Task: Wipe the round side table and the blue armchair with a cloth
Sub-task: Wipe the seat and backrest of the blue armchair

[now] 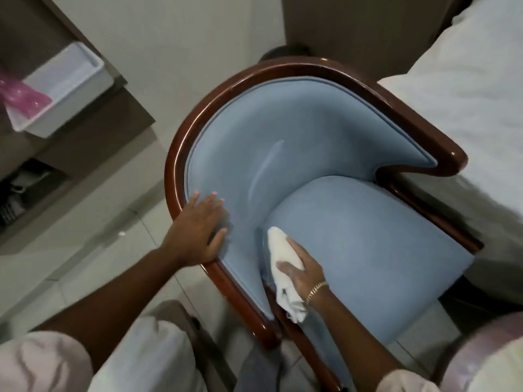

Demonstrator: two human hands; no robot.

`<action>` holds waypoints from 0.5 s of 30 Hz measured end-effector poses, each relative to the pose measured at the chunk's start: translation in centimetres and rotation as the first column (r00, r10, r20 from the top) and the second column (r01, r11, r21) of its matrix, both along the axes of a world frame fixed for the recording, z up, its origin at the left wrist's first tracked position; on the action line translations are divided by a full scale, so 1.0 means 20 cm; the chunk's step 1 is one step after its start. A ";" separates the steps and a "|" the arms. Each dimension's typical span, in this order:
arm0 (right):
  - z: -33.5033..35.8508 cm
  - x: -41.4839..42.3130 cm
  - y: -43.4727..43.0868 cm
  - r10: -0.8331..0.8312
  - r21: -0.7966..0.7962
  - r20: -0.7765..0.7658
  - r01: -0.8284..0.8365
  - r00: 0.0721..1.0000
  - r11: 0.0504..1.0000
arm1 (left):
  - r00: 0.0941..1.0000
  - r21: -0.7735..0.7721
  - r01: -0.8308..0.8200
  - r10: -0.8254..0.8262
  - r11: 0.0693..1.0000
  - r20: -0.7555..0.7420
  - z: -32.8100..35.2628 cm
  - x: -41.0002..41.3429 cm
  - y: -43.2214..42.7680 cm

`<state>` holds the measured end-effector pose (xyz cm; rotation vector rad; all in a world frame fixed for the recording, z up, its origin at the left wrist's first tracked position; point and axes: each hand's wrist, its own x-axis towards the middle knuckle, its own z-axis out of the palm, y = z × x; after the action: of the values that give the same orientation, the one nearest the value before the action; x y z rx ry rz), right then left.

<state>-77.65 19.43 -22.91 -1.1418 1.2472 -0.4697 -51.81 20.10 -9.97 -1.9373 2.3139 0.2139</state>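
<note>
The blue armchair (353, 227) fills the middle of the head view, with a curved dark wooden frame and pale blue padding. My right hand (302, 275) presses a white cloth (283, 250) into the gap between the seat cushion and the left inner side. The cloth's loose end hangs toward the chair's front. My left hand (198, 230) lies flat with fingers spread on the left arm, across the wooden rim and the padding. The round side table is not in view.
A bed with white bedding (467, 94) touches the chair's right side. At upper left a white tray (65, 86) with a pink item sits on a brown shelf. Pale tiled floor (99, 250) lies to the left. My knees are at the bottom edge.
</note>
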 end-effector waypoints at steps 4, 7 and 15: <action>-0.04 0.27 -0.04 0.198 0.177 0.169 -0.227 0.966 0.958 | 0.991 -0.012 0.119 -0.118 0.993 0.062 0.10 0.28 -0.19; -0.09 0.46 -0.14 0.177 0.222 0.054 -0.184 0.983 0.958 | 0.957 0.063 0.272 -0.276 0.960 0.086 0.16 0.51 -0.48; 0.32 1.10 -0.59 -0.479 -0.117 -0.119 0.467 0.870 0.877 | 0.909 -0.041 0.407 -0.409 0.912 -0.075 0.19 0.46 -0.91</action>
<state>-55.67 7.71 -16.48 -0.9445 1.6593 -0.8254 -42.60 1.93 -6.19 -1.4251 2.7178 0.2271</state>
